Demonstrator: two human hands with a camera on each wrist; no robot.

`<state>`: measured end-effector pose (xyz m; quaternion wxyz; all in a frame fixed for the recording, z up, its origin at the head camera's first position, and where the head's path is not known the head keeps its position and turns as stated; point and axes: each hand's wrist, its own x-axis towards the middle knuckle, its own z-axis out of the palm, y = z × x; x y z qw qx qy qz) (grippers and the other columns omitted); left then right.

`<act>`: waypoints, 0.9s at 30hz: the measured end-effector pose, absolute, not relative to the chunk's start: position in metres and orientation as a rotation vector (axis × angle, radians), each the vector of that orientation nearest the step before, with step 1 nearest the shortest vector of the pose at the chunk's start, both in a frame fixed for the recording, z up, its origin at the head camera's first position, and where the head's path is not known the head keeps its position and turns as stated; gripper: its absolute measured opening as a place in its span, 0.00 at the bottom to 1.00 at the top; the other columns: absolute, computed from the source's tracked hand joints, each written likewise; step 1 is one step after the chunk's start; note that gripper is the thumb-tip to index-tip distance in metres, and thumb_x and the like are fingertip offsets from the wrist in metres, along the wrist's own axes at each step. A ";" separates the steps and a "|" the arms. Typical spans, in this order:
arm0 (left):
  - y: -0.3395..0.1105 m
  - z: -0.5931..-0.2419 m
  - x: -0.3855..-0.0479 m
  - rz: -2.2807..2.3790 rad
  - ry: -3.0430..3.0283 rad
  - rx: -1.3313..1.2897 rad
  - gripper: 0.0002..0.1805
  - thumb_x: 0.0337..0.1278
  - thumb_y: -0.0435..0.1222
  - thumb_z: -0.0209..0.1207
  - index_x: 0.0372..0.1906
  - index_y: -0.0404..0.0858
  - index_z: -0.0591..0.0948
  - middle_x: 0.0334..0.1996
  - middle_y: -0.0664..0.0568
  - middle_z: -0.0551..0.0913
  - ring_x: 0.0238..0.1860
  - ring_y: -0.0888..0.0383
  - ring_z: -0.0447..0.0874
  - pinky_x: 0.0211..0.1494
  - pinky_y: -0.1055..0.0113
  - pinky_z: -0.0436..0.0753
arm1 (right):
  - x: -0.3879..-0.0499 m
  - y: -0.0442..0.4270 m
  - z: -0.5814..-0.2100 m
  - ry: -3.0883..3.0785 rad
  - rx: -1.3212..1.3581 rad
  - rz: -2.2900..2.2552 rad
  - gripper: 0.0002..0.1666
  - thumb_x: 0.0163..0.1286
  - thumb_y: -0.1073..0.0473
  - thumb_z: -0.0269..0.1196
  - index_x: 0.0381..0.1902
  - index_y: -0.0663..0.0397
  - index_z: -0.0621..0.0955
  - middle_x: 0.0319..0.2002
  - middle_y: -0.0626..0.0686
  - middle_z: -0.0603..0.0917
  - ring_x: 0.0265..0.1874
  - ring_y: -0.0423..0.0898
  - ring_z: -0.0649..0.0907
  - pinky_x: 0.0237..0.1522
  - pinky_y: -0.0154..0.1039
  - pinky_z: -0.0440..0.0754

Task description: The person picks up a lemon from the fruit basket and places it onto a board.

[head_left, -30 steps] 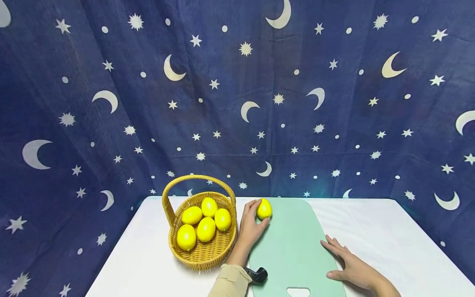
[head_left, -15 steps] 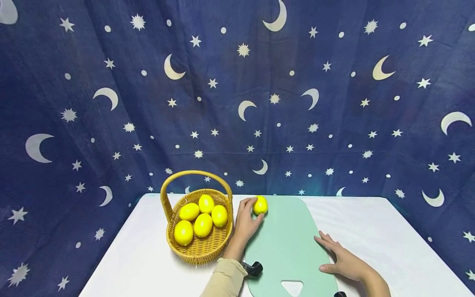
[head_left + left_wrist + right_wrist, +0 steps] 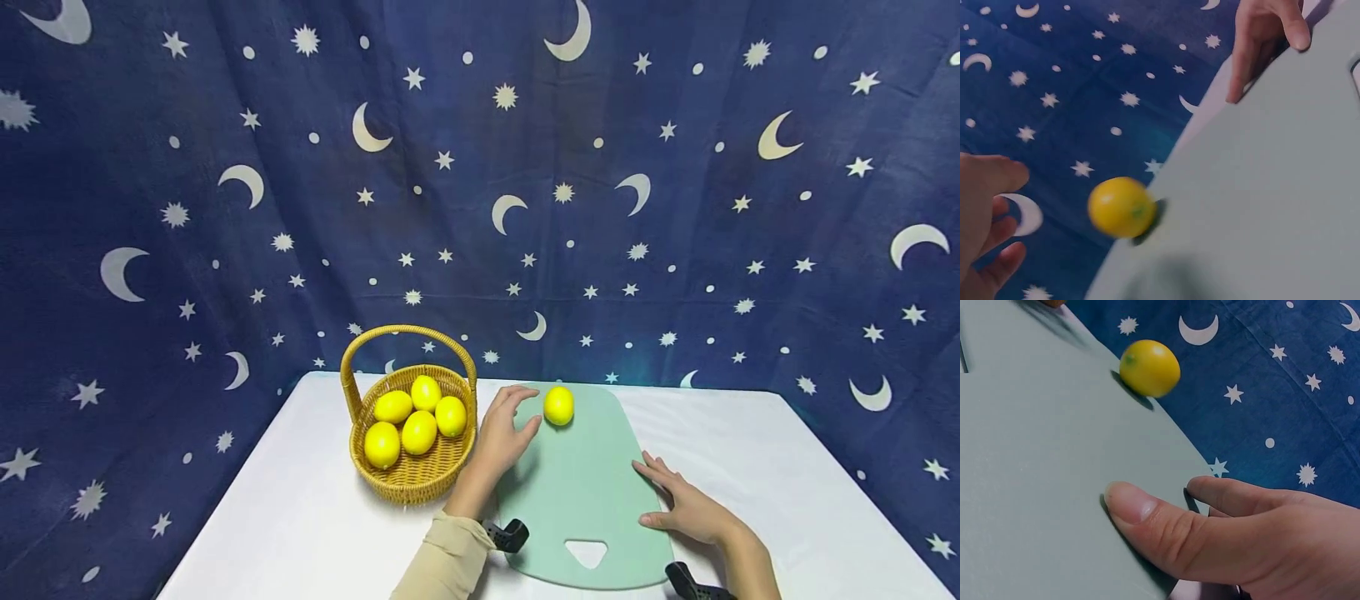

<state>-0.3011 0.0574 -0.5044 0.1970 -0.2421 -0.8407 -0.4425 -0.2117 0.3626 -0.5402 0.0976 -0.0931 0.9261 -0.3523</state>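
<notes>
A yellow lemon (image 3: pixel 558 406) rests near the far end of the pale green cutting board (image 3: pixel 577 475); it also shows in the left wrist view (image 3: pixel 1121 207) and the right wrist view (image 3: pixel 1149 369). My left hand (image 3: pixel 504 433) is just left of the lemon, apart from it, thumb and fingers spread with nothing between them. At the board's right edge my right hand (image 3: pixel 693 508) lies with thumb and fingers extended, the thumb over the board's surface. Whether it presses on the board cannot be told.
A wicker basket (image 3: pixel 408 492) with a tall handle holds several lemons, left of my left hand. The white table (image 3: pixel 300 517) reaches back to a blue curtain (image 3: pixel 450 208) with moons and stars. A cut-out handle hole (image 3: pixel 586 552) is at the board's near end.
My left hand has let go of the lemon and drawn slightly left, leaving a gap. The head view has shifted a little. My right hand keeps about the same place by the board's edge.
</notes>
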 end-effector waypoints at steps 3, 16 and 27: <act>0.047 -0.494 -0.293 -1.237 -2.372 -0.762 0.19 0.56 0.38 0.63 0.54 0.46 0.79 0.53 0.55 0.77 0.56 0.59 0.76 0.53 0.66 0.81 | -0.214 0.365 -0.542 2.737 -0.271 -1.047 0.56 0.48 0.44 0.72 0.70 0.62 0.62 0.72 0.71 0.47 0.69 0.75 0.43 0.63 0.75 0.38; -0.029 -0.467 -0.274 -1.542 -2.569 -0.999 0.22 0.57 0.44 0.63 0.58 0.48 0.77 0.56 0.57 0.78 0.56 0.57 0.76 0.61 0.52 0.76 | -0.213 0.369 -0.545 2.683 -0.258 -1.113 0.54 0.49 0.49 0.72 0.69 0.65 0.62 0.72 0.72 0.45 0.69 0.75 0.40 0.63 0.74 0.33; -0.097 -0.489 -0.291 -1.579 -2.493 -0.628 0.37 0.48 0.40 0.70 0.66 0.49 0.69 0.65 0.48 0.70 0.66 0.46 0.67 0.68 0.48 0.68 | -0.215 0.366 -0.544 2.671 -0.298 -1.130 0.53 0.51 0.50 0.72 0.69 0.65 0.62 0.72 0.72 0.45 0.68 0.76 0.39 0.62 0.75 0.34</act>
